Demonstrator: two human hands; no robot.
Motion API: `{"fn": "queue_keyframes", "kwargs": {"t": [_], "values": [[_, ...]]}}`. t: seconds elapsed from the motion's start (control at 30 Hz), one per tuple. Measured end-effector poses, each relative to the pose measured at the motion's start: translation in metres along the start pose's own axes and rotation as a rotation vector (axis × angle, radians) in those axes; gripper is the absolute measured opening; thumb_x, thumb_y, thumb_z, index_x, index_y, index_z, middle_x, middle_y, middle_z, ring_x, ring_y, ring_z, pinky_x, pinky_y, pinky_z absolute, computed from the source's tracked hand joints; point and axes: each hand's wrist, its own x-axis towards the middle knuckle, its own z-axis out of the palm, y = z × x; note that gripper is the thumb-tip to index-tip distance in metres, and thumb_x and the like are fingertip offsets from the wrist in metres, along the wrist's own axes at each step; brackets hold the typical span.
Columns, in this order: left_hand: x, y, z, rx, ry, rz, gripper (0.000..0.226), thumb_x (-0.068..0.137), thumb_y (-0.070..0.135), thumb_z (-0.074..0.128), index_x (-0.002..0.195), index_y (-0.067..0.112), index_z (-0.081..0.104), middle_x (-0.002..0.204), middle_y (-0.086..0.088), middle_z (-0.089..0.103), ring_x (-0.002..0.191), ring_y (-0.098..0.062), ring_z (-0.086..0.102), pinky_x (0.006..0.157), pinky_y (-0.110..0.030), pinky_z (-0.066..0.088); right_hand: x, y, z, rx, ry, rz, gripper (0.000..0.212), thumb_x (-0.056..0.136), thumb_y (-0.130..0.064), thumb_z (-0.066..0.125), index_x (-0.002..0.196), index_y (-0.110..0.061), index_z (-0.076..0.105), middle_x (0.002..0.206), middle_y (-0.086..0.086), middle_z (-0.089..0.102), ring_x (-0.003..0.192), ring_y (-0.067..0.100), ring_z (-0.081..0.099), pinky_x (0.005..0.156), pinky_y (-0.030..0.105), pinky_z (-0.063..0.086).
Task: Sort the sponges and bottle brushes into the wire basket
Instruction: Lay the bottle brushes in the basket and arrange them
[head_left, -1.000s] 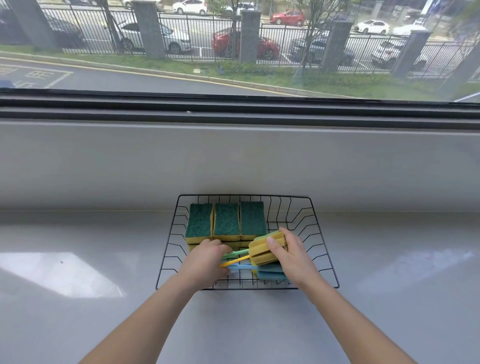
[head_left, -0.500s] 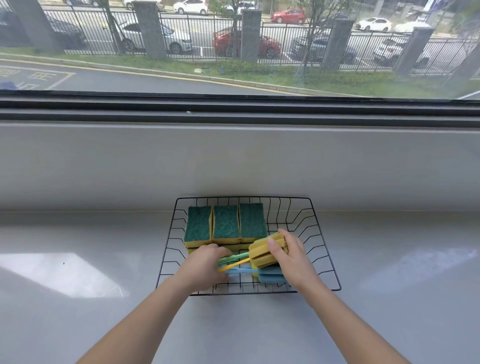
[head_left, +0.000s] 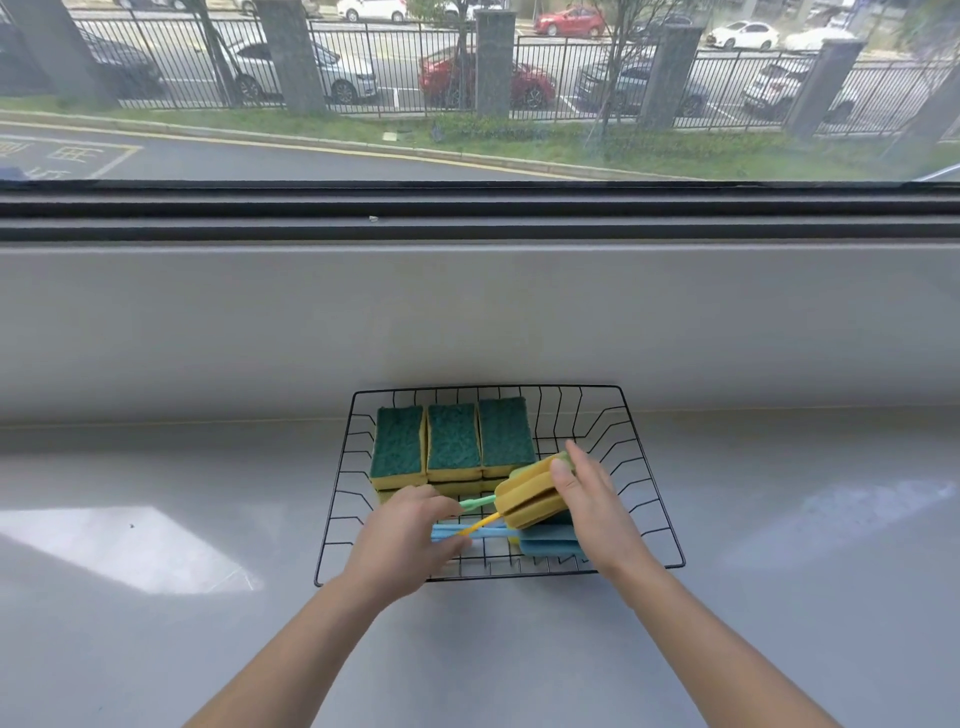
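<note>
The left hand (head_left: 402, 545) hides the brush handles' (head_left: 480, 526) ends; lower sponges (head_left: 457, 488) mostly covered.

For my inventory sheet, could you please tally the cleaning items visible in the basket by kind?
Green-topped sponges: 3 on top, with more edges showing underneath, not countable.
Bottle brushes: 3, namely yellow, green, blue.
Total clearly visible: 6, all inside the wire basket.

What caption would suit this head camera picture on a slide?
Both hands, left hand and right hand, settle foam bottle brushes beside green-topped sponges in a wire basket.
</note>
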Motion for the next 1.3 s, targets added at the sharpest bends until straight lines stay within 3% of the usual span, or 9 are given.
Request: {"fn": "queue_keyframes", "kwargs": {"t": [0.13, 0.27, 0.43, 0.57, 0.7, 0.87, 1.1, 1.3], "values": [[0.016, 0.02, 0.003, 0.118, -0.057, 0.009, 0.022, 0.088, 0.044, 0.061, 0.104, 0.032, 0.07, 0.092, 0.013, 0.067, 0.087, -0.014, 0.052, 0.066, -0.031, 0.047, 0.001, 0.007, 0.0, -0.031, 0.012, -0.01, 0.059, 0.101, -0.055, 0.035, 0.155, -0.03, 0.035, 0.162, -0.005, 0.029, 0.149, 0.008, 0.022, 0.125, 0.037, 0.016], [0.016, 0.019, 0.003, 0.101, 0.008, 0.037, 0.017, 0.09, 0.032, 0.058, 0.1, 0.031, 0.073, 0.087, 0.011, 0.066, 0.084, -0.015, 0.055, 0.062, -0.028, 0.046, 0.001, 0.006, -0.003, -0.006, -0.009, -0.001, 0.052, 0.104, -0.049, 0.035, 0.153, -0.032, 0.037, 0.161, -0.007, 0.031, 0.148, 0.008, 0.024, 0.125, 0.042, 0.019], [0.021, 0.009, 0.002, 0.108, 0.073, 0.03, 0.02, 0.093, 0.033, 0.061, 0.11, 0.034, 0.07, 0.096, 0.011, 0.064, 0.092, -0.016, 0.052, 0.064, -0.029, 0.041, 0.001, 0.007, -0.002, 0.005, -0.015, 0.032, 0.057, 0.104, -0.049, 0.036, 0.157, -0.027, 0.03, 0.162, -0.007, 0.028, 0.146, 0.008, 0.027, 0.123, 0.039, 0.022], [0.022, 0.011, 0.01, 0.072, 0.023, -0.012, 0.023, 0.092, 0.035, 0.062, 0.114, 0.033, 0.07, 0.099, 0.012, 0.06, 0.095, -0.014, 0.053, 0.072, -0.03, 0.048, 0.001, 0.007, 0.0, -0.005, -0.026, 0.045, 0.064, 0.102, -0.054, 0.039, 0.158, -0.026, 0.024, 0.161, -0.005, 0.028, 0.145, 0.01, 0.028, 0.121, 0.039, 0.025], [0.022, 0.01, 0.014, -0.004, 0.077, -0.061, 0.023, 0.088, 0.038, 0.068, 0.111, 0.034, 0.071, 0.096, 0.018, 0.06, 0.091, -0.009, 0.053, 0.072, -0.029, 0.05, 0.001, 0.007, -0.004, 0.035, -0.04, 0.06, 0.071, 0.1, -0.059, 0.038, 0.159, -0.025, 0.019, 0.162, -0.005, 0.026, 0.145, 0.01, 0.027, 0.122, 0.039, 0.024], [0.018, 0.008, 0.012, -0.029, 0.069, -0.015, 0.021, 0.086, 0.034, 0.071, 0.108, 0.036, 0.072, 0.095, 0.019, 0.061, 0.09, -0.008, 0.053, 0.072, -0.029, 0.051, 0.002, 0.01, -0.012, 0.168, -0.021, 0.152, 0.072, 0.099, -0.064, 0.032, 0.16, -0.028, 0.019, 0.167, -0.009, 0.018, 0.153, 0.011, 0.016, 0.126, 0.04, 0.013], [0.02, 0.014, 0.009, -0.021, 0.109, 0.091, 0.018, 0.081, 0.018, 0.078, 0.097, 0.028, 0.078, 0.085, 0.014, 0.065, 0.08, -0.013, 0.057, 0.062, -0.031, 0.05, 0.003, 0.012, -0.021, 0.251, -0.022, 0.202, 0.075, 0.095, -0.072, 0.03, 0.159, -0.033, 0.021, 0.166, -0.01, 0.02, 0.152, 0.014, 0.019, 0.125, 0.048, 0.019], [0.022, 0.02, 0.012, -0.051, 0.078, 0.077, 0.016, 0.081, 0.022, 0.078, 0.096, 0.028, 0.077, 0.081, 0.015, 0.064, 0.078, -0.013, 0.057, 0.061, -0.032, 0.051, -0.001, 0.008, -0.021, 0.26, -0.076, 0.195, 0.076, 0.095, -0.071, 0.029, 0.159, -0.031, 0.019, 0.167, -0.01, 0.021, 0.152, 0.011, 0.02, 0.126, 0.045, 0.015]]}}
